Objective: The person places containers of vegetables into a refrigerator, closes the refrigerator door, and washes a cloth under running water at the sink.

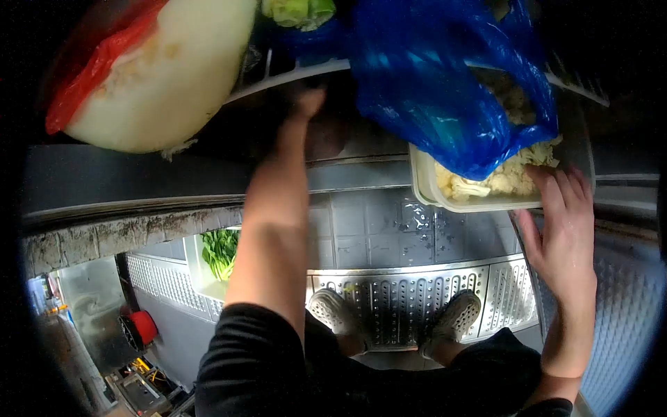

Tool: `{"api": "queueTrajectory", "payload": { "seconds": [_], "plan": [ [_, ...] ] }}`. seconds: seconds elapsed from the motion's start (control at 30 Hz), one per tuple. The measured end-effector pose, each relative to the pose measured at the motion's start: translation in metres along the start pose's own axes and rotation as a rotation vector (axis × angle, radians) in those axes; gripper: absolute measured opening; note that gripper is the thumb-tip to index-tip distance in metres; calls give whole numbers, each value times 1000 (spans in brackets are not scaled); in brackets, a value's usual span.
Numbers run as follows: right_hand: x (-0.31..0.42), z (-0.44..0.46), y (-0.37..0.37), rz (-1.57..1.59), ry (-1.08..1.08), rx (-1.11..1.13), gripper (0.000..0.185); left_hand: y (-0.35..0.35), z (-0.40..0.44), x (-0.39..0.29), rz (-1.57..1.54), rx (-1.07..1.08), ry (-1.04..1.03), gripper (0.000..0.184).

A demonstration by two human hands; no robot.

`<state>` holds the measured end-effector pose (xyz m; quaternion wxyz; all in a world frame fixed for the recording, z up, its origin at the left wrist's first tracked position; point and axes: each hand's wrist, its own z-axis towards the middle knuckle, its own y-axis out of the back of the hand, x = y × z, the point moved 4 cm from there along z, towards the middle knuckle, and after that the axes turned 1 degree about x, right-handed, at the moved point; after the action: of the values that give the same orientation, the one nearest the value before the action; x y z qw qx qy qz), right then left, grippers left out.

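My right hand (561,233) grips the front rim of a translucent plastic container (479,206), fingers over the inner side and thumb outside. Pale cauliflower pieces (511,179) lie in the container, which juts over the edge of the compartment. A blue plastic bag (434,90) hangs down over its left and back parts, hiding some of the cauliflower. My left hand (309,104) reaches into the dark compartment, just below a white wire shelf (292,75). Shadow and blur hide its fingers, so I cannot tell whether it holds anything.
A large cut winter melon (174,76), partly covered by a red plastic bag (104,73), overhangs the shelf at upper left. A green vegetable (300,11) sits behind. Leafy greens (219,254) fill a white box at lower left. My clogs stand on perforated metal grating (396,309); the tiles (424,233) look wet.
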<state>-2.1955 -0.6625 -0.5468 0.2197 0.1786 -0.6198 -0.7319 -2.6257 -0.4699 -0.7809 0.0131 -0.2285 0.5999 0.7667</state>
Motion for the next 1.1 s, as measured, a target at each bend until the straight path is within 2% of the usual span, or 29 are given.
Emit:
{"api": "queueTrajectory", "payload": {
  "seconds": [0.1, 0.23, 0.4, 0.57, 0.7, 0.83, 0.93, 1.03, 1.1],
  "plan": [
    [1, 0, 0, 19, -4, -13, 46, -18, 64, 36, 5, -30, -34, 102],
    [0, 2, 4, 9, 20, -30, 45, -45, 89, 55, 62, 67, 5, 103],
    [0, -4, -1, 45, 26, -39, 44, -48, 57, 43, 158, 241, 47, 105],
    [2, -4, -2, -7, 76, -78, 41, -30, -23, 24, 286, 391, 48, 107],
    [0, -5, -2, 19, 95, -105, 40, -5, -81, 10, 260, 379, -54, 75],
    [-2, -8, -2, 37, 109, -114, 37, -14, -72, 31, 346, 378, -265, 52],
    [-2, -10, -3, 40, 113, -125, 35, 21, -87, -9, 66, -101, -216, 34],
    [-2, -10, -3, 53, 119, -109, 35, 28, -83, -51, -241, -147, -390, 39],
    [-2, -10, -3, 59, 126, -127, 34, 6, -95, -85, 7, 280, -455, 46]
  ]
}}
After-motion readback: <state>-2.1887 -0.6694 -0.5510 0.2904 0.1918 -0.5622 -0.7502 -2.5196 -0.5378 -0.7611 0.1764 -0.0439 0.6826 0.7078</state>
